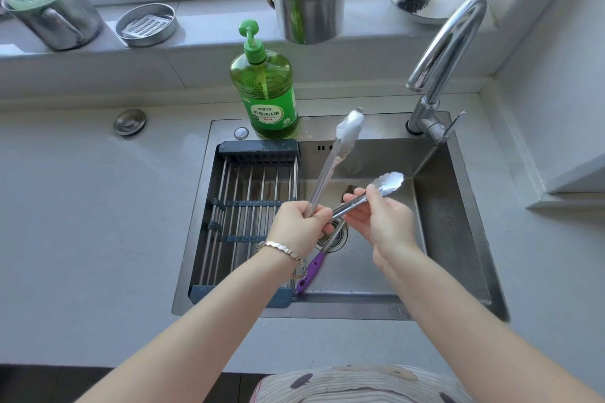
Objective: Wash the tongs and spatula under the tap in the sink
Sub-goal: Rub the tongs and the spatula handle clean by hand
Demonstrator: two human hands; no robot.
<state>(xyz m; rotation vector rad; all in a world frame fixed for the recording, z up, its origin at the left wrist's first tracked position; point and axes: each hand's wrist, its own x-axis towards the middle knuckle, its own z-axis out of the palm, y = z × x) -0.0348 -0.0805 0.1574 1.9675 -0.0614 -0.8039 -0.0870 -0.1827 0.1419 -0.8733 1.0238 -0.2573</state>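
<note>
Your left hand (299, 226) is fisted around the hinge end of the shiny steel tongs (340, 154), held over the stainless sink (458, 222). The purple-handled spatula (311, 268) lies in the basin beneath. Your right hand (383, 222) pinches the tongs' lower scalloped arm.

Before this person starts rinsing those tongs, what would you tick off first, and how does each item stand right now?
1. Tongs held firmly: ok. The left hand grips the hinge end of the tongs; the right hand holds one arm.
2. Water running from the tap: not ok, no stream visible.
3. Tongs under the spout: not ok, both tips sit left of it.
4. Spatula within reach: ok, it lies in the sink under the hands.
5. Soap at hand: ok, the green bottle stands on the sink's back edge.
6. Tongs clean: cannot tell.
</note>
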